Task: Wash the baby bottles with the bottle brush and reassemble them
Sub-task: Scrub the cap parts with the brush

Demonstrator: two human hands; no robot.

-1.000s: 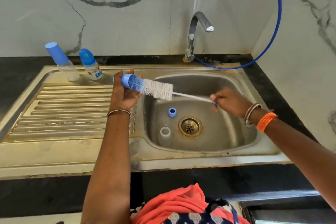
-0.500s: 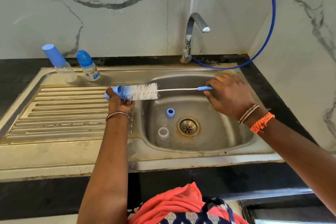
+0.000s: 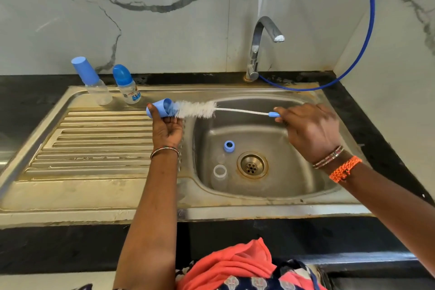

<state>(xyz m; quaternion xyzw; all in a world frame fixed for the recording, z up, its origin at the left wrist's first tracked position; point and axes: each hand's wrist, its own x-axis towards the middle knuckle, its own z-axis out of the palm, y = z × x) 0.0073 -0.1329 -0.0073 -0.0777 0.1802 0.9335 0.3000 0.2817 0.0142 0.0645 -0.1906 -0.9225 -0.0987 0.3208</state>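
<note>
My left hand point(image 3: 166, 130) grips a blue bottle cap point(image 3: 160, 108) on its side, mouth to the right, over the sink's left rim. The white bristles of the bottle brush point(image 3: 197, 109) enter the cap. My right hand point(image 3: 310, 129) holds the brush's blue handle end above the basin. In the basin lie a clear bottle body point(image 3: 219, 175) and a blue collar ring point(image 3: 229, 146). Two capped baby bottles, one with a tall cap point(image 3: 90, 81) and one labelled point(image 3: 127, 85), stand at the back of the drainboard.
The steel sink point(image 3: 294, 186) has a drain point(image 3: 252, 165) in the middle and a ribbed drainboard point(image 3: 94, 143) on the left. A tap point(image 3: 259, 45) stands behind the basin, turned off. A blue hose point(image 3: 367, 37) curves along the right wall. Black countertop surrounds the sink.
The brush has slid back and forth inside the cap, its bristles further out now than half a second ago. My right hand rose from the basin to rim height.
</note>
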